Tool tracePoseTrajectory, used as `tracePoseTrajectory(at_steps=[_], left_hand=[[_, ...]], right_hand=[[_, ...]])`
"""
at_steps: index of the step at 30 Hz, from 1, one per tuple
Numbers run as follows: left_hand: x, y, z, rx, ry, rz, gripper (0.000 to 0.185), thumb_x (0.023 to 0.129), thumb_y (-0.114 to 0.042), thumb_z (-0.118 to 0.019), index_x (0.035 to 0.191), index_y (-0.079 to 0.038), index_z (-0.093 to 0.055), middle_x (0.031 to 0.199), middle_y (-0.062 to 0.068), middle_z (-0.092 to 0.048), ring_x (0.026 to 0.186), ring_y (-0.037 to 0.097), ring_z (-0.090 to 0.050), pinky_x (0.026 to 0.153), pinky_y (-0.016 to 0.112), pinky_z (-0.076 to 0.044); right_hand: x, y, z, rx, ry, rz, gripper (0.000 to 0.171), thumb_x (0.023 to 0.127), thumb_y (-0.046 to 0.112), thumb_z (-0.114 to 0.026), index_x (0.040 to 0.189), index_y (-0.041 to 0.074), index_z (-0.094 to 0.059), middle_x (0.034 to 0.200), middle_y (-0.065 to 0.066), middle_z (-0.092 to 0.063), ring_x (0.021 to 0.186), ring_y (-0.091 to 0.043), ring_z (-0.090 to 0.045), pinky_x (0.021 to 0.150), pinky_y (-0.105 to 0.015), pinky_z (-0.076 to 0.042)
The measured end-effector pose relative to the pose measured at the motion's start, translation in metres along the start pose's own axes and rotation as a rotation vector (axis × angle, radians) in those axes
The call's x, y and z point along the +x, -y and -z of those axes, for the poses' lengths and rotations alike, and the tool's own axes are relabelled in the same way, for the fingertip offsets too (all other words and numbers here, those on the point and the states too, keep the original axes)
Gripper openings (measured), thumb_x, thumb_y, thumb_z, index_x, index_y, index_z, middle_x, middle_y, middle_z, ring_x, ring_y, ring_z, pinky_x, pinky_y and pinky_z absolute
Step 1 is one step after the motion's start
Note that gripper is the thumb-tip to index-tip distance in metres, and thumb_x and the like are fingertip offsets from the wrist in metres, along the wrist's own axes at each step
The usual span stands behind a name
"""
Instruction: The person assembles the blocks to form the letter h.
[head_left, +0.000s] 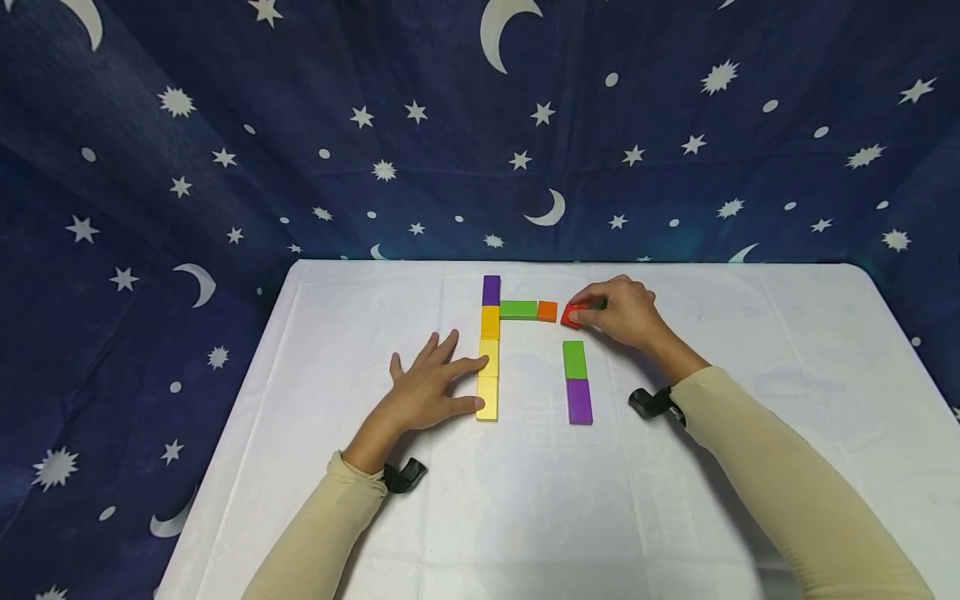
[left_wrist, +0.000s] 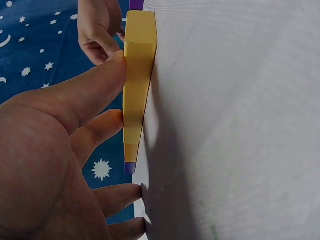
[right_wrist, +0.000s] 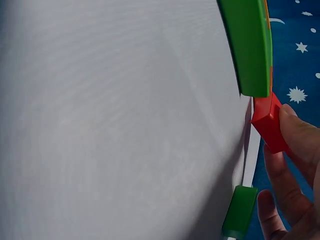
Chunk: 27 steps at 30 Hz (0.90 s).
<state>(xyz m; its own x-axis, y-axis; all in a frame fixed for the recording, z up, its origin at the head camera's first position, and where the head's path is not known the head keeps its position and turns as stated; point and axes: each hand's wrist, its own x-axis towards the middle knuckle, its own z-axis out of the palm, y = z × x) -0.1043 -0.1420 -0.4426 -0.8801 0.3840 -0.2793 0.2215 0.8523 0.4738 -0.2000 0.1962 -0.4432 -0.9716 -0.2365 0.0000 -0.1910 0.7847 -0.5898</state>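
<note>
At frame centre, our right hand (head_left: 622,310) pinches a small red wooden block (head_left: 572,316) in a narrow grip, fingers half-hiding it; our left hand (head_left: 427,387), fingers spread, touches the yellow block column (head_left: 488,377) on the white tabletop (head_left: 750,467).

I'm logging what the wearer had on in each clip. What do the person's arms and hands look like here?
Both arms wear long, close-fitting beige sleeves that end at the wrists. A black strap with a small black mount sits at each wrist: left wrist strap, right wrist strap. The left hand and right hand are bare: no gloves, and no rings or watch visible.
</note>
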Motion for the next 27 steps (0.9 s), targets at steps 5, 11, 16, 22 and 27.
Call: tracePoseTrajectory(at_steps=[5,11,16,22,27], left_hand=[[-0.0002,-0.001,0.0003,0.0,-0.001,0.001,0.065,0.087,-0.056,-0.074,0.147,-0.042,-0.054,0.173,0.006,-0.015,0.16,0.036,-0.005,0.109,0.084,0.007],[-0.0007,-0.0017,0.0005,0.0,0.001,0.004,0.065,0.087,-0.055,-0.074,0.147,-0.042,-0.054,0.173,0.006,-0.016,0.16,0.036,-0.005,0.109,0.084,0.007],[-0.0009,-0.0017,0.0001,-0.005,0.001,0.009,0.065,0.087,-0.055,-0.074,0.147,-0.042,-0.054,0.173,0.006,-0.015,0.16,0.036,-0.005,0.109,0.084,0.008],[-0.0007,-0.0011,-0.0005,0.003,0.001,0.01,0.065,0.087,-0.056,-0.074,0.147,-0.042,-0.054,0.173,0.006,-0.015,0.16,0.036,-0.005,0.109,0.084,0.007],[0.0,-0.0004,-0.0016,0.008,0.001,0.015,0.065,0.086,-0.056,-0.073,0.147,-0.043,-0.053,0.173,0.006,-0.015,0.16,0.036,-0.005,0.109,0.084,0.007]], right_hand=[[0.0019,0.0006,-0.0022,0.018,0.017,-0.038,0.023,0.086,0.031,-0.082,0.106,0.02,-0.081,0.097,-0.005,-0.079,0.097,-0.028,-0.06,0.09,-0.062,-0.032],[0.0029,0.0018,-0.0044,0.009,0.029,-0.057,0.023,0.087,0.033,-0.081,0.105,0.02,-0.081,0.102,-0.005,-0.079,0.099,-0.028,-0.061,0.093,-0.061,-0.032],[0.0032,0.0034,-0.0048,-0.008,0.038,-0.069,0.023,0.089,0.033,-0.079,0.105,0.017,-0.081,0.102,-0.007,-0.079,0.101,-0.031,-0.059,0.091,-0.06,-0.03],[0.0041,0.0046,-0.0056,-0.02,0.042,-0.077,0.024,0.09,0.033,-0.078,0.106,0.016,-0.08,0.105,-0.009,-0.078,0.107,-0.033,-0.059,0.091,-0.062,-0.029],[0.0043,0.004,-0.0064,-0.027,0.036,-0.063,0.024,0.089,0.032,-0.079,0.105,0.015,-0.081,0.108,-0.011,-0.077,0.112,-0.034,-0.057,0.09,-0.064,-0.03]])
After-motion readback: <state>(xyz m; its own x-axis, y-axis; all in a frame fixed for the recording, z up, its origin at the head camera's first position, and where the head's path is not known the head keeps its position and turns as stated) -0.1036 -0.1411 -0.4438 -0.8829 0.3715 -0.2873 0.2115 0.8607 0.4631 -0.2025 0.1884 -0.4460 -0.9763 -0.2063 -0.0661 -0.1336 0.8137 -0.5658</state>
